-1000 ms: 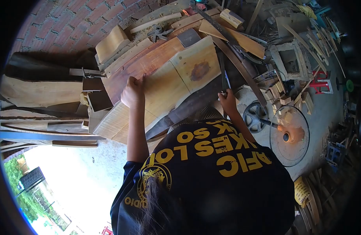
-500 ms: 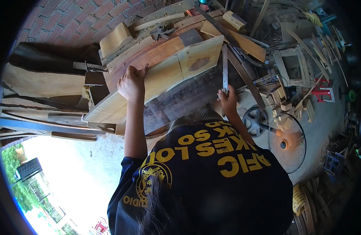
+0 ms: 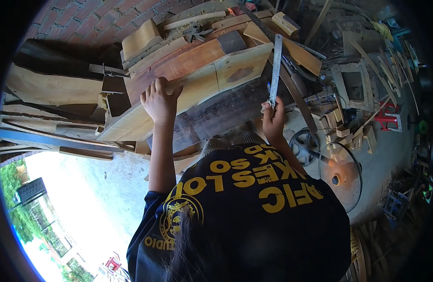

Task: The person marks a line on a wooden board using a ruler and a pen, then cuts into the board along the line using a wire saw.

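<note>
My left hand (image 3: pixel 160 104) grips the upper edge of a long pale board (image 3: pixel 193 91), which is tilted up on its edge. A dark line crosses the board, and a brown patch marks its right part. Under and in front of it lies a dark plank (image 3: pixel 216 117). Closed around the base of a metal ruler-like blade (image 3: pixel 275 66), my right hand (image 3: pixel 273 118) is just right of the dark plank. The blade points up and away, past the board's right end. A small blue-tipped item shows beside that hand.
Behind the board are a reddish plank (image 3: pixel 179 61), a metal clamp (image 3: pixel 196 32) and a curved wood block (image 3: pixel 140 41). Stacked slabs (image 3: pixel 56 89) lie at the left. A fan (image 3: pixel 339 176), wood offcuts (image 3: pixel 338 129) and a red stool (image 3: pixel 388 116) stand at the right.
The board has tipped up, uncovering more of the dark plank. My right hand has raised the metal blade, whose broad face now shows. The fingers of my left hand have spread a little over the edge.
</note>
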### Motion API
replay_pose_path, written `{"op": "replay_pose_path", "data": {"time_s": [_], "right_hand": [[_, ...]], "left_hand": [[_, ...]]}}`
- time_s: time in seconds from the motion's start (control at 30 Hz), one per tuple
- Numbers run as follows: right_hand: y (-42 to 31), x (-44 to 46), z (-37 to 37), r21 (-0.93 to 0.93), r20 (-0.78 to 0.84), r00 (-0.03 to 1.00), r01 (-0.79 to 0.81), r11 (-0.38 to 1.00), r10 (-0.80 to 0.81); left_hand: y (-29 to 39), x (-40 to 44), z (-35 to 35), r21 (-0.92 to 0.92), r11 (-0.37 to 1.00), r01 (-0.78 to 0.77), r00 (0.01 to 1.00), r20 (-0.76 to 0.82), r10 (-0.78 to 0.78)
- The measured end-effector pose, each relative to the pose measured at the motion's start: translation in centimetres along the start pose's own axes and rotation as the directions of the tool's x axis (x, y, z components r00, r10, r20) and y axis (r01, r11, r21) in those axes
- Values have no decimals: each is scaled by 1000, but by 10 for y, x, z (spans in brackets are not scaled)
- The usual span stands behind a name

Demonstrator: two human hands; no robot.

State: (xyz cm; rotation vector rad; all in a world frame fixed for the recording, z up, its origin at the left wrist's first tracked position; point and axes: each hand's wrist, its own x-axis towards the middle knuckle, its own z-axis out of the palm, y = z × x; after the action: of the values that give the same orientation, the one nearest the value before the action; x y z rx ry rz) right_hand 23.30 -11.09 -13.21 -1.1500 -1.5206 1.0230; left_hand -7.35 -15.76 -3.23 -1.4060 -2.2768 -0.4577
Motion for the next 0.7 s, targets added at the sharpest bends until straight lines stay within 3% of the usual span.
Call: {"op": "replay_pose_path", "data": {"time_s": [0.1,0.13,0.23,0.3,0.4,0.47,0.7], "right_hand": [[-13,6,0,-61,42,992,119,991,-116],[-21,7,-1,-24,94,994,65,998,-63],[-23,8,4,-27,141,983,119,993,-114],[-32,10,1,-66,177,978,122,990,-108],[-38,15,0,-125,268,962,89,988,-53],[-39,14,2,-163,274,948,212,964,-162],[-67,20,-4,-240,357,933,132,962,-39]], "left_hand": [[1,0,-4,-41,999,-33,999,1,33],[1,0,-4,-39,999,-31,1000,0,31],[1,0,-8,-67,997,-26,1000,2,26],[5,1,-14,-130,988,84,991,119,-68],[8,4,-15,-133,982,133,983,145,-113],[12,2,-17,-136,981,141,983,139,-122],[40,9,-12,-161,972,169,983,105,-153]]}}
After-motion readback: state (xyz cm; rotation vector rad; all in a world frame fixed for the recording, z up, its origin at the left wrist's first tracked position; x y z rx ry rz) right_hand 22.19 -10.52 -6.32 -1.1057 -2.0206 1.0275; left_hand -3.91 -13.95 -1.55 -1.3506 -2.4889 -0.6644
